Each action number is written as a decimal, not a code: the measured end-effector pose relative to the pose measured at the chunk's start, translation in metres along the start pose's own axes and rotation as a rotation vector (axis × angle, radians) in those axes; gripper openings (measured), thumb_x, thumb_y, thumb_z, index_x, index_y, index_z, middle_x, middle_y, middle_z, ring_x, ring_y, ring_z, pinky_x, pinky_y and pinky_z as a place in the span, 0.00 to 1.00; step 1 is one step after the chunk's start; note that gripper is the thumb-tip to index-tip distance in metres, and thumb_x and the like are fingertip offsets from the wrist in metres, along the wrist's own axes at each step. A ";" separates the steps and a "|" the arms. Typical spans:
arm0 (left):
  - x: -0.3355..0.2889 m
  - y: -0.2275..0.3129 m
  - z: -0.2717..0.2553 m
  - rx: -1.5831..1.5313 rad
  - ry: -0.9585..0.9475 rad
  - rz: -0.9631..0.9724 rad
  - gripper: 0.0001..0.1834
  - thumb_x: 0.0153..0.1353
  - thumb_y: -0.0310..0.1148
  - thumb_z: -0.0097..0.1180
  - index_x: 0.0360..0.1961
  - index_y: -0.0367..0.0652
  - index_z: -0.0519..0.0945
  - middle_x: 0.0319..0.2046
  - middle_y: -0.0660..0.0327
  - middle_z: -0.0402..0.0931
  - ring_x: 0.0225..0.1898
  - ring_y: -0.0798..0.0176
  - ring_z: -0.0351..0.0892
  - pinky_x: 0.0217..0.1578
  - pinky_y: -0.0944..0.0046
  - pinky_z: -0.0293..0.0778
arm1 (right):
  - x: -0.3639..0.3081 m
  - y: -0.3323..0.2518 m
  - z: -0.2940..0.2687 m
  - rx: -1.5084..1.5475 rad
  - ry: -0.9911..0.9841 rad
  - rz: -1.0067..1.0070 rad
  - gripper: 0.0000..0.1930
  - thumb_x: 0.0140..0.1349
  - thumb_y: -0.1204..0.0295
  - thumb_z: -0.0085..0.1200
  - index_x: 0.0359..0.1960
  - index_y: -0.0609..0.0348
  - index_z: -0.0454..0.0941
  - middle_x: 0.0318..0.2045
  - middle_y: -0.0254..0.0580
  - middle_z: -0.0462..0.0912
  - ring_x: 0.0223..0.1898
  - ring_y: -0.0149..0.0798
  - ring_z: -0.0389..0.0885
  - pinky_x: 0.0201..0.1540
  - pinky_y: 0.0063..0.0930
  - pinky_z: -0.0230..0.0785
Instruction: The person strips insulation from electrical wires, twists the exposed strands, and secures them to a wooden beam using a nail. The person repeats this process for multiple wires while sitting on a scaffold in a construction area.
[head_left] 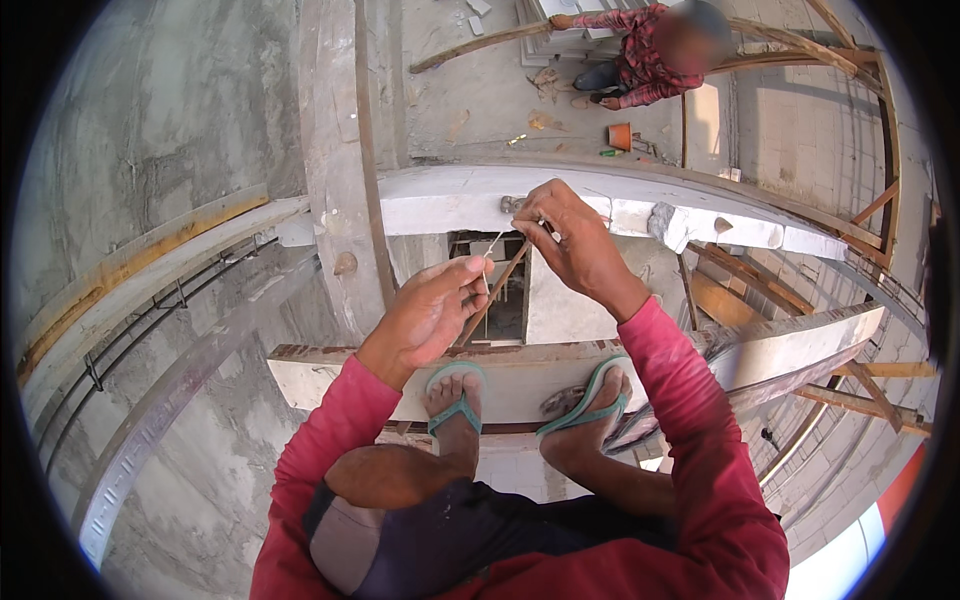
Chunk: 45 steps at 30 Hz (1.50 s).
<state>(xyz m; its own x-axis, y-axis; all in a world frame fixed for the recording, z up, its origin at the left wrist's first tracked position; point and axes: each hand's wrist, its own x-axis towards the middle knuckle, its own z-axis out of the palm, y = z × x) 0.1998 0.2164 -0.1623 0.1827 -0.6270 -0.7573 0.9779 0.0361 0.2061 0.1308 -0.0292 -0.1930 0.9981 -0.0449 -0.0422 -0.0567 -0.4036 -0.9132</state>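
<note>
A thin white string [494,243] runs between my two hands, above the gap behind the plank I stand on. My left hand [432,308] pinches its lower part between thumb and fingers, and a short length hangs below the grip. My right hand [578,242] is closed with its fingertips together at the string's upper end. It is just over the edge of a row of white blocks [445,195]. A small grey lump [513,204] on the blocks is beside my right fingertips; I cannot make out its kind.
My sandalled feet rest on a narrow plank [520,385] high above the floor. A concrete column [335,130] rises at the left. Timber props [750,280] stand at the right. Below, a person in a checked shirt [645,50] is near an orange bucket [620,136].
</note>
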 end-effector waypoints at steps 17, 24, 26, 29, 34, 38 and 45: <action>0.000 -0.007 0.004 -0.098 0.068 0.133 0.08 0.74 0.42 0.65 0.48 0.55 0.84 0.47 0.75 0.80 0.45 0.73 0.72 0.57 0.63 0.66 | -0.014 -0.030 0.046 -0.081 0.243 -0.107 0.19 0.54 0.76 0.78 0.49 0.50 0.89 0.44 0.36 0.78 0.45 0.41 0.78 0.45 0.35 0.73; -0.001 -0.006 0.010 0.016 0.189 0.327 0.14 0.72 0.37 0.69 0.52 0.42 0.86 0.46 0.71 0.79 0.44 0.73 0.71 0.51 0.68 0.67 | -0.006 -0.033 0.046 -0.038 0.261 -0.174 0.15 0.59 0.79 0.73 0.47 0.53 0.88 0.47 0.35 0.81 0.44 0.38 0.78 0.46 0.33 0.74; -0.001 -0.003 0.011 0.190 0.230 0.463 0.12 0.70 0.34 0.69 0.50 0.40 0.87 0.46 0.68 0.79 0.45 0.71 0.72 0.51 0.66 0.68 | -0.004 -0.036 0.048 0.122 0.205 -0.058 0.10 0.65 0.77 0.70 0.47 0.55 0.86 0.48 0.35 0.82 0.45 0.34 0.79 0.48 0.31 0.74; 0.000 0.006 0.009 0.617 0.282 0.676 0.09 0.70 0.31 0.68 0.46 0.39 0.85 0.45 0.66 0.78 0.49 0.69 0.73 0.54 0.66 0.68 | -0.002 -0.043 0.052 0.425 0.080 0.181 0.06 0.74 0.72 0.63 0.48 0.57 0.81 0.49 0.35 0.84 0.46 0.28 0.80 0.49 0.27 0.74; -0.004 0.014 0.008 0.990 0.334 0.871 0.07 0.65 0.28 0.69 0.42 0.39 0.87 0.45 0.61 0.78 0.49 0.65 0.76 0.52 0.63 0.71 | 0.006 -0.051 0.051 0.714 0.024 0.379 0.09 0.79 0.67 0.59 0.50 0.59 0.78 0.45 0.32 0.85 0.45 0.22 0.80 0.48 0.22 0.73; -0.009 0.019 0.008 1.099 0.332 0.900 0.07 0.66 0.27 0.69 0.44 0.39 0.86 0.46 0.60 0.79 0.52 0.63 0.75 0.55 0.62 0.70 | 0.012 -0.057 0.043 0.732 -0.017 0.565 0.11 0.78 0.66 0.61 0.51 0.59 0.79 0.39 0.30 0.85 0.43 0.22 0.79 0.47 0.21 0.72; -0.014 0.027 0.008 1.273 0.338 0.954 0.06 0.68 0.28 0.67 0.43 0.38 0.87 0.47 0.57 0.82 0.51 0.57 0.78 0.56 0.57 0.71 | 0.015 -0.062 0.034 0.319 -0.043 0.379 0.10 0.73 0.67 0.63 0.48 0.60 0.86 0.41 0.39 0.89 0.39 0.30 0.80 0.49 0.29 0.74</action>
<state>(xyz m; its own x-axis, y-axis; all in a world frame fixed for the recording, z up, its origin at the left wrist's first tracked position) 0.2227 0.2201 -0.1409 0.8205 -0.5590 -0.1195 -0.1781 -0.4487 0.8757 0.1497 0.0261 -0.1512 0.9090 -0.0942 -0.4060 -0.4126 -0.0665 -0.9085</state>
